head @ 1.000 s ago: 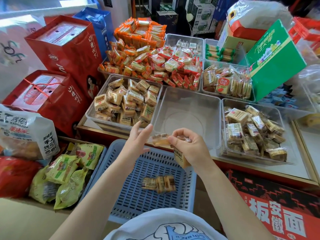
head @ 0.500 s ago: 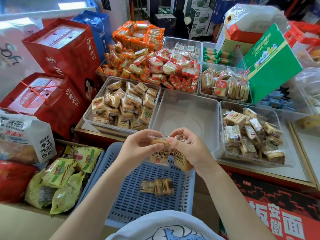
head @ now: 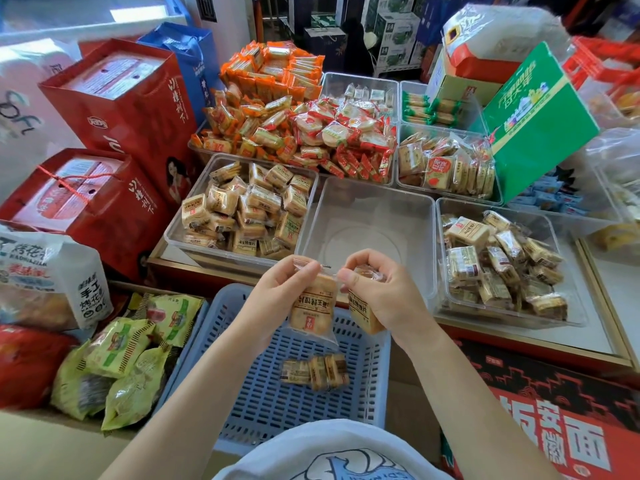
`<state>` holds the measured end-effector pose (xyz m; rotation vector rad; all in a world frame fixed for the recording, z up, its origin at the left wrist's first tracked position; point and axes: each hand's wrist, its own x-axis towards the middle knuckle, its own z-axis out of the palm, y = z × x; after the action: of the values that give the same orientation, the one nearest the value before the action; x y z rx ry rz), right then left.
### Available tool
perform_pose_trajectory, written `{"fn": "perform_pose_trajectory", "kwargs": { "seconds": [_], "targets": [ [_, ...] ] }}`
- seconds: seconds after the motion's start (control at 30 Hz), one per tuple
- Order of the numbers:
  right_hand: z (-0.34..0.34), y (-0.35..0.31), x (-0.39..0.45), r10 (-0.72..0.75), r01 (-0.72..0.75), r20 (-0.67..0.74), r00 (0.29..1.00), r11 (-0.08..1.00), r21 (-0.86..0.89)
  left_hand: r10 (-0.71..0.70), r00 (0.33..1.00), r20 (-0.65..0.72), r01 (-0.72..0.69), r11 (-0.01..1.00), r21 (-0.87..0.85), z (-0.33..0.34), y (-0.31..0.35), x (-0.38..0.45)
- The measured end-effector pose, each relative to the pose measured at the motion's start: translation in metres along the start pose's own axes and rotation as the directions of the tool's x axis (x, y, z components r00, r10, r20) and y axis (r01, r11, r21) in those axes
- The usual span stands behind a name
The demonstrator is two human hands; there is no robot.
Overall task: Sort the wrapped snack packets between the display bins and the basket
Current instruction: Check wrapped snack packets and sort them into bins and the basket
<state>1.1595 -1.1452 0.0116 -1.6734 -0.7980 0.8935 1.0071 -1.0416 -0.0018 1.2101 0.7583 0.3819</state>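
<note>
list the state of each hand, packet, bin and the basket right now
left hand: pinching the hanging packet
right hand: gripping a second packet
middle clear bin: empty
left clear bin: heaped with packets
right clear bin: partly filled
blue basket: holds a few packets

Bare middle bin (head: 367, 216) between two packet-filled bins (open from above).

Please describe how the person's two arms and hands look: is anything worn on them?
The left hand and right hand are bare: no gloves, rings, watch or bracelets visible. Both forearms are uncovered. Below them shows a white shirt with a blue printed graphic.
</note>
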Motion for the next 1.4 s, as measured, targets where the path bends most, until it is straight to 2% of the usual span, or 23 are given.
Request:
{"fn": "perform_pose_trajectory", "kwargs": {
  "seconds": [0.17,0.37,0.47,0.57,0.67,0.77,0.87,1.03,1.27,1.33,1.4],
  "targets": [
    [0.003,-0.004,-0.003,-0.029,0.03,-0.063,0.998,0.999,0.013,0.012,1.0,-0.023,-0.013,0.999,-0.035,0.002,0.003,0.001],
    [0.002,-0.003,-0.004,-0.035,0.041,-0.096,0.995,0.997,0.065,0.116,0.99,-0.08,-0.118,0.993,-0.022,-0.001,0.004,0.005],
    [-0.005,-0.004,-0.003,-0.024,0.024,-0.005,1.0,0.999,0.046,0.129,0.989,-0.076,-0.131,0.991,-0.029,-0.004,0.006,0.006],
    [-0.007,-0.002,-0.001,-0.034,0.037,0.055,0.998,0.998,-0.053,0.124,0.991,-0.041,-0.125,0.992,-0.011,-0.004,0.008,0.006],
    [-0.008,0.0,-0.001,-0.063,0.066,0.05,0.997,0.995,-0.072,0.101,0.995,-0.02,-0.101,0.995,0.024,-0.007,0.013,0.006],
    [-0.021,-0.005,-0.002,0.03,-0.031,0.014,0.999,0.999,0.04,0.044,0.996,-0.076,-0.049,0.997,-0.065,-0.022,0.023,0.006],
    [-0.032,-0.01,-0.002,0.066,-0.066,0.003,0.998,0.997,0.04,0.052,0.993,-0.11,-0.062,0.994,-0.086,-0.033,0.028,0.006],
    [-0.004,-0.01,-0.003,0.103,-0.116,0.193,0.976,0.991,0.061,0.065,0.996,-0.064,-0.064,0.998,0.006,-0.013,0.016,0.006],
    [0.007,-0.01,-0.001,0.098,-0.099,0.097,0.99,0.995,0.008,0.051,0.997,-0.058,-0.051,0.999,0.009,-0.004,0.005,0.007],
    [0.01,-0.008,0.0,0.117,-0.118,0.039,0.992,0.993,0.024,-0.019,0.999,0.034,0.017,0.999,0.041,-0.003,0.005,0.007],
    [0.011,-0.006,0.001,0.15,-0.149,-0.02,0.988,0.987,0.067,-0.08,0.986,0.147,0.052,0.981,0.187,-0.002,0.003,0.006]
  ]
}}
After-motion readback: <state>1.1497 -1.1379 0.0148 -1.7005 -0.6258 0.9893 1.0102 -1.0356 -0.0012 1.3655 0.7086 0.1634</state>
